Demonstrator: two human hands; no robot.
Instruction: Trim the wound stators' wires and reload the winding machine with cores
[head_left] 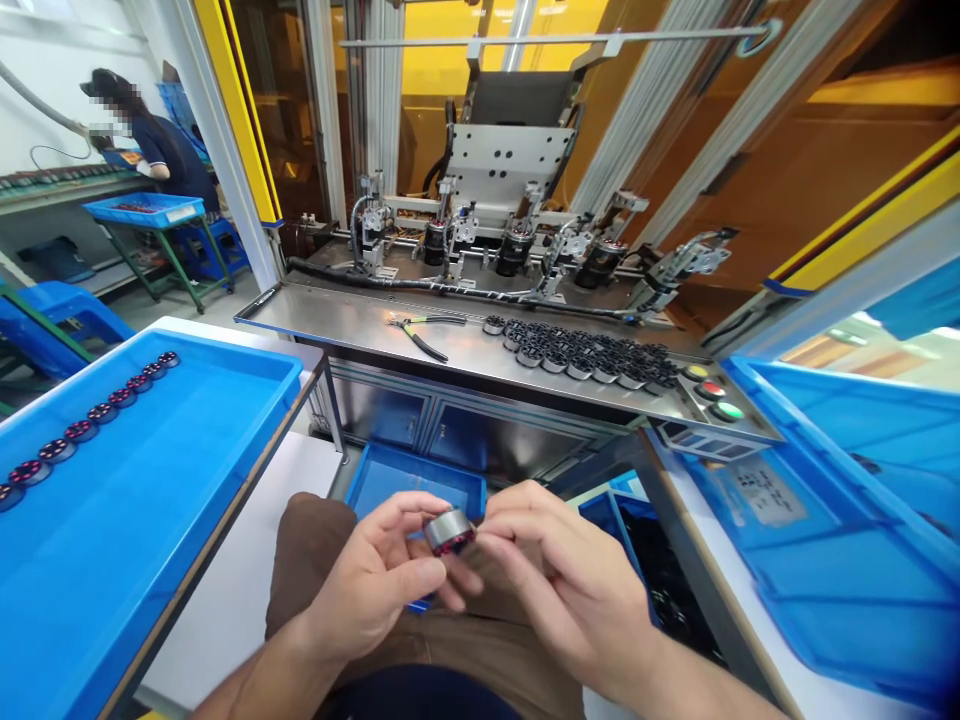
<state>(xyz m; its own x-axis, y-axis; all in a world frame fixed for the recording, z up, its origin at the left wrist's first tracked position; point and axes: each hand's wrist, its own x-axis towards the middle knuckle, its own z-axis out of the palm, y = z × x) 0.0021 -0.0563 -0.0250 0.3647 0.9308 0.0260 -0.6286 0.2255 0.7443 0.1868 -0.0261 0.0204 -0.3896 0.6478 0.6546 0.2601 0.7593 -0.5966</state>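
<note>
Over my lap, my left hand [367, 575] holds a motor stator [448, 528] between thumb and fingers. It is a short silver cylinder with black and red parts along its lower rim, tilted toward me. My right hand [574, 580] is closed in a pinch at the stator's right edge. Whatever lies between those fingertips is too small to make out. On the steel bench ahead lie green-and-black cutters [420, 335], their handles spread. To their right is a cluster of silver-and-black stator cores [577, 350].
A blue tray [180, 450] at left carries a row of red-wound stators [88, 425]. Winding machinery [510, 240] stands behind the bench, with push buttons [711, 390] at its right end. Blue crates [847, 480] flank my right; another bin [420, 480] sits below. A person [161, 140] works far left.
</note>
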